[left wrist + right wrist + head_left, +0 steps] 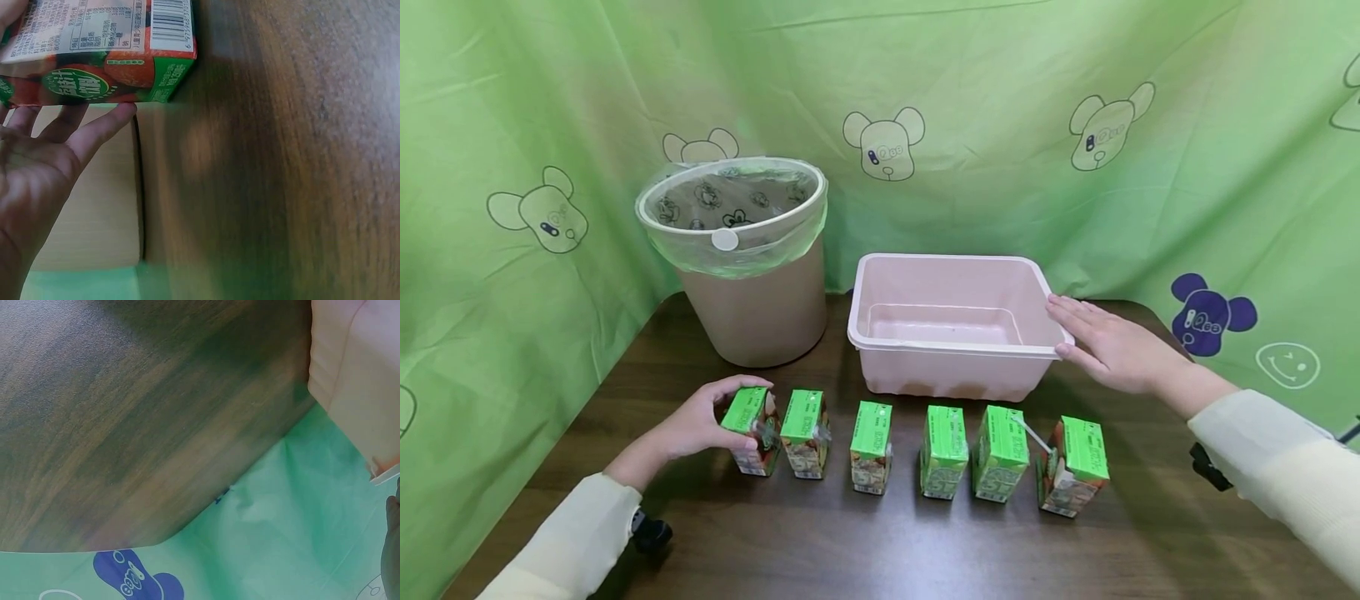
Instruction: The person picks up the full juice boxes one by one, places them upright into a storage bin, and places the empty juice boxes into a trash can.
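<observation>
My left hand (692, 427) grips the leftmost juice box (747, 410), thumb on the near side and fingers around the far side. In the left wrist view that juice box (94, 53) shows a red fruit print and a barcode. To its right, in a loose row, stand several more green-topped juice boxes, among them a second box (805, 433), a middle box (871, 442) and a rightmost box (1081, 458). A white straw (1032, 435) sticks out beside the rightmost box. My right hand (1116, 348) rests with straight fingers at the right rim of a pink plastic bin (955, 367).
Behind the left hand stands a beige trash can (760, 312) lined with a clear printed bag (737, 250). Everything sits on a dark wooden table (820, 542). A green curtain (985, 167) with cartoon bear heads hangs close behind and at the sides.
</observation>
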Action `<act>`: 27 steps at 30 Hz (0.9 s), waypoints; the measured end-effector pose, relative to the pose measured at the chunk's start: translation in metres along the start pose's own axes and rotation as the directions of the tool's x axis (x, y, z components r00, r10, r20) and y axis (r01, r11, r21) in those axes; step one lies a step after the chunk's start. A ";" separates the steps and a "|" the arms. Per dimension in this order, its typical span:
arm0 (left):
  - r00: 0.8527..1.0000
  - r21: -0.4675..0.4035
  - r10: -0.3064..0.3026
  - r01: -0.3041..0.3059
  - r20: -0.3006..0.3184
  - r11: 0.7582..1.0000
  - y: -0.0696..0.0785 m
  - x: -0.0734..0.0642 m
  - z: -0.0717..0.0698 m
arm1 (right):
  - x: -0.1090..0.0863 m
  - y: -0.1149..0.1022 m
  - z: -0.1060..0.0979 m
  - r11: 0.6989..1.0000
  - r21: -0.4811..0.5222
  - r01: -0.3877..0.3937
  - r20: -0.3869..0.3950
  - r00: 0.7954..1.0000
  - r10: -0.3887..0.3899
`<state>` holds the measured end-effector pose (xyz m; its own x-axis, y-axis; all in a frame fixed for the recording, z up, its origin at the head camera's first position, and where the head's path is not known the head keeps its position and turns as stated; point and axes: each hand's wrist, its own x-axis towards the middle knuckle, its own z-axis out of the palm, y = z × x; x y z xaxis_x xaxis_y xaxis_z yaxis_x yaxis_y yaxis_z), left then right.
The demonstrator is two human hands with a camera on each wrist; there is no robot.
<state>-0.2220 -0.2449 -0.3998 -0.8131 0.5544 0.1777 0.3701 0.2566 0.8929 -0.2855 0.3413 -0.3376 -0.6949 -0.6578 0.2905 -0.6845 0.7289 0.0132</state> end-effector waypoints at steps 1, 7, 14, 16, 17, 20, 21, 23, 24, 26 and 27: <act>1.000 0.004 0.002 -0.002 -0.005 1.000 0.001 0.000 -0.001 | 0.000 0.000 0.000 1.000 0.000 -0.001 -0.001 1.000 0.001; 1.000 -0.001 0.020 -0.020 -0.024 1.000 0.010 0.001 -0.010 | -0.002 0.002 0.001 1.000 -0.001 0.001 -0.011 1.000 -0.001; 0.998 0.048 0.019 -0.017 -0.055 0.999 0.028 0.005 -0.020 | -0.002 0.002 0.000 1.000 0.002 0.002 -0.010 1.000 -0.002; 0.998 0.054 0.031 -0.028 -0.059 0.998 0.035 0.008 -0.022 | -0.002 0.002 0.000 1.000 0.001 0.005 -0.015 1.000 -0.005; 0.997 0.056 0.039 -0.035 -0.059 0.998 0.039 0.010 -0.023 | -0.001 0.002 0.000 1.000 0.001 0.008 -0.016 1.000 -0.008; 0.996 0.074 0.067 -0.063 -0.056 0.995 0.050 0.015 -0.027 | -0.001 0.001 0.000 1.000 0.002 0.017 -0.018 1.000 -0.016; 0.996 0.083 0.077 -0.072 -0.055 0.994 0.054 0.017 -0.028 | -0.001 0.001 0.000 1.000 0.001 0.019 -0.018 1.000 -0.019; 0.994 0.104 0.096 -0.090 -0.055 0.991 0.062 0.020 -0.030 | -0.001 0.001 0.000 1.000 0.002 0.024 -0.017 1.000 -0.024; 0.993 0.114 0.105 -0.098 -0.057 0.989 0.066 0.022 -0.031 | -0.001 0.001 0.000 1.000 0.002 0.026 -0.018 1.000 -0.026; 0.991 0.122 0.123 -0.115 -0.057 0.986 0.073 0.026 -0.033 | -0.001 0.000 0.001 1.000 0.000 0.023 -0.018 1.000 -0.023; 0.990 0.121 0.130 -0.122 -0.057 0.985 0.077 0.028 -0.033 | -0.001 0.000 0.001 1.000 -0.001 0.020 -0.017 1.000 -0.020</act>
<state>-0.2310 -0.2361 -0.3125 -0.7824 0.5369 0.3156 0.5185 0.2809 0.8076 -0.2852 0.3420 -0.3385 -0.6773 -0.6688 0.3065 -0.6980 0.7158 0.0196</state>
